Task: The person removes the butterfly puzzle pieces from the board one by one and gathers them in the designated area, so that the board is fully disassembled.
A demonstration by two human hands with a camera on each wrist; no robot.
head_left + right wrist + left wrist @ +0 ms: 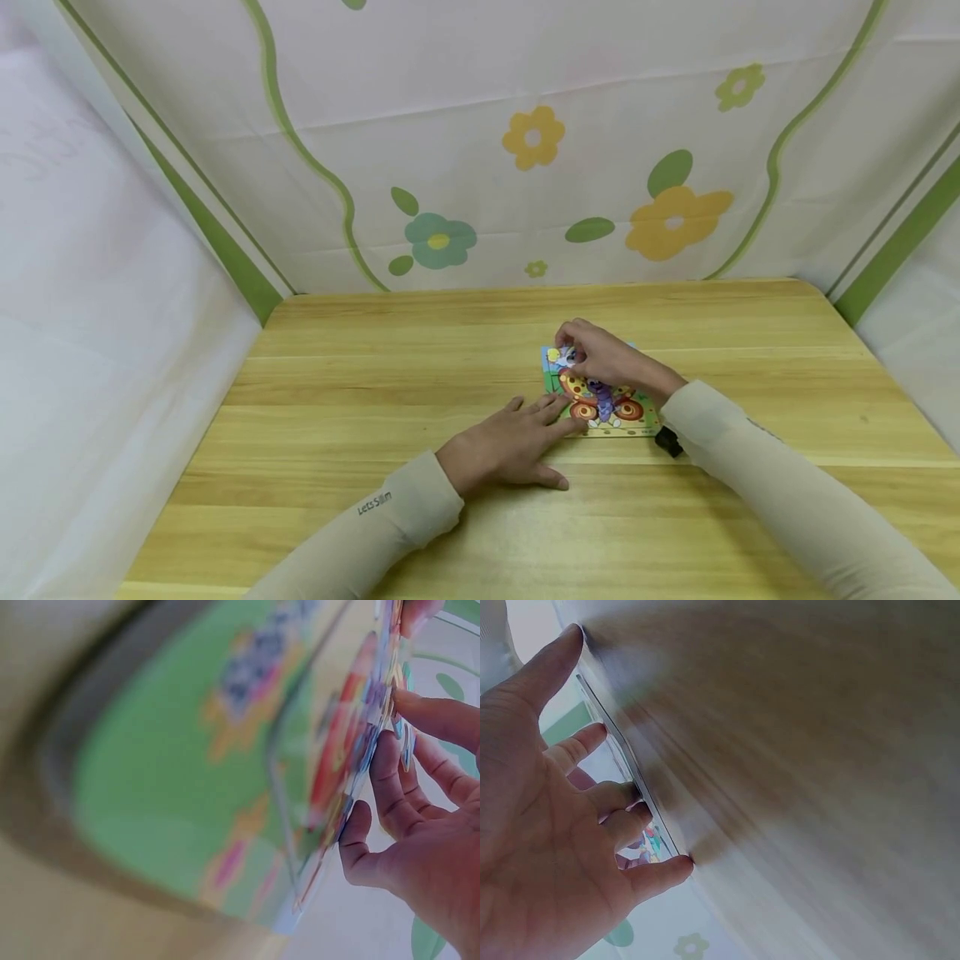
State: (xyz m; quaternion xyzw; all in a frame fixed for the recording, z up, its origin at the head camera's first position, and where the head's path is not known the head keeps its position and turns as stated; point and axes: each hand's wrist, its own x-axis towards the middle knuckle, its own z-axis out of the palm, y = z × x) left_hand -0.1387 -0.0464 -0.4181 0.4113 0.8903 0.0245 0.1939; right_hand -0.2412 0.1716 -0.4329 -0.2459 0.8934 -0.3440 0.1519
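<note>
A butterfly puzzle board (600, 408) lies flat on the wooden table (375, 392). The left hand (510, 442) rests with straight fingers against its near-left edge. The right hand (603, 354) pinches a puzzle piece (564, 357) at the board's far-left corner.

Puzzle board (600, 400) partly hidden under right hand (607, 358); blurred close-up in right wrist view; tabletop (817, 787) smeared in left wrist view.

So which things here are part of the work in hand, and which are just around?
In use:
- butterfly puzzle board on the table
- puzzle piece at its far left corner, under the right hand
- left hand, fingertips at the board's near left edge

Just around:
- wooden table
- flowered cloth backdrop
- small black object by the right sleeve, unclear what
</note>
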